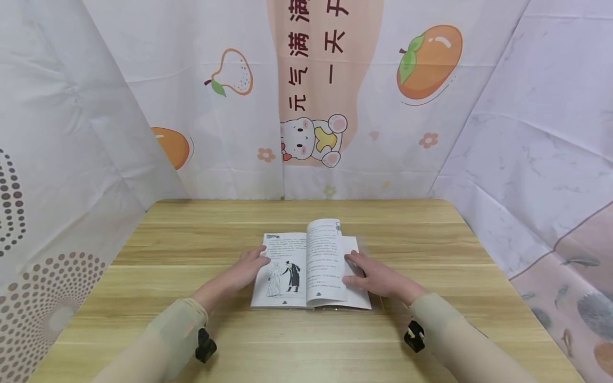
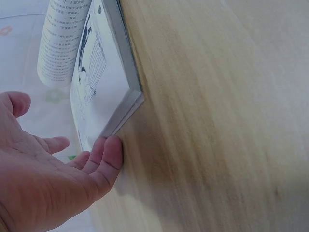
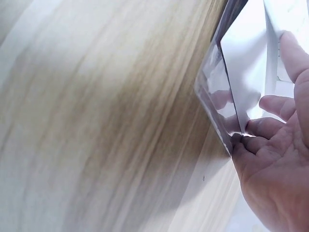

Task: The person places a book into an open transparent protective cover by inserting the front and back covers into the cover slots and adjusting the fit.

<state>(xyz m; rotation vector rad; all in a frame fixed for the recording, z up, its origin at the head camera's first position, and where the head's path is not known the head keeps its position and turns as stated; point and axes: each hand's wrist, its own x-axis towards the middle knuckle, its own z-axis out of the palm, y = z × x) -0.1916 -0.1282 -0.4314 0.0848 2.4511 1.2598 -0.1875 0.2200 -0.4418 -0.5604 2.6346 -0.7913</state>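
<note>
An open book (image 1: 282, 271) lies on the table, its left page printed with text and a drawing of two figures. One leaf (image 1: 325, 260) stands lifted and curved over the right side, with a white page (image 1: 356, 298) beneath it. My left hand (image 1: 246, 268) touches the book's left edge, fingers loosely bent; in the left wrist view its fingertips (image 2: 112, 147) meet the side of the pages. My right hand (image 1: 375, 274) rests at the right edge, thumb and index fingertip beside the lifted leaf. In the right wrist view, its lower fingers touch the page edge above a glossy clear cover (image 3: 212, 82).
The wood-grain table (image 1: 191, 229) extends around the book on all sides. A printed curtain (image 1: 230, 133) with fruit and a cartoon bear hangs behind it, and more cloth hangs at left and right. Dark devices (image 1: 205, 346) are worn at both wrists.
</note>
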